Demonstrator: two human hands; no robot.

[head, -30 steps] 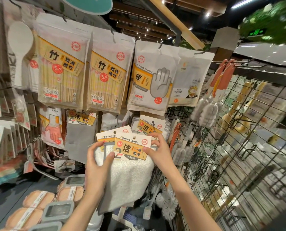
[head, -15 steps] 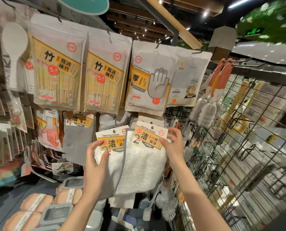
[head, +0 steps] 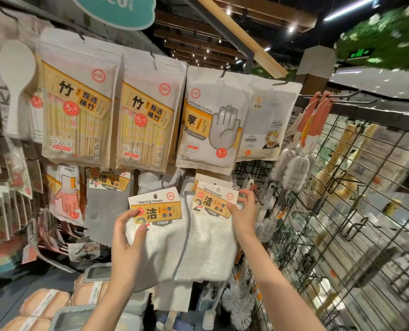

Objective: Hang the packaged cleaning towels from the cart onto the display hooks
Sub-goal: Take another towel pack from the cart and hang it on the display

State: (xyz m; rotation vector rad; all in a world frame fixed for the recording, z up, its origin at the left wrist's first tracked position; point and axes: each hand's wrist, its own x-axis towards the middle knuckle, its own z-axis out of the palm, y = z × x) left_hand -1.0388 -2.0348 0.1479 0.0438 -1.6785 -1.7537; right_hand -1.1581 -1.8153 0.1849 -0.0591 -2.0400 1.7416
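Two white cleaning towel packs with yellow header cards hang side by side in front of me. My left hand pinches the lower left corner of the left pack's card; its towel droops below. My right hand pinches the right edge of the right pack's card, held up against more towel cards on the display behind it. The right towel has a grey border. The hook itself is hidden behind the cards. The cart is out of view.
Bamboo chopstick bags and disposable glove bags hang above. A grey cloth pack hangs to the left. Bottle brushes and a black wire grid panel stand to the right. Sponges and lidded boxes lie below.
The two packs, stacked a second ago, are now spread apart. My right hand carried its pack up and right toward the hanging cards; my left hand keeps the other pack lower left.
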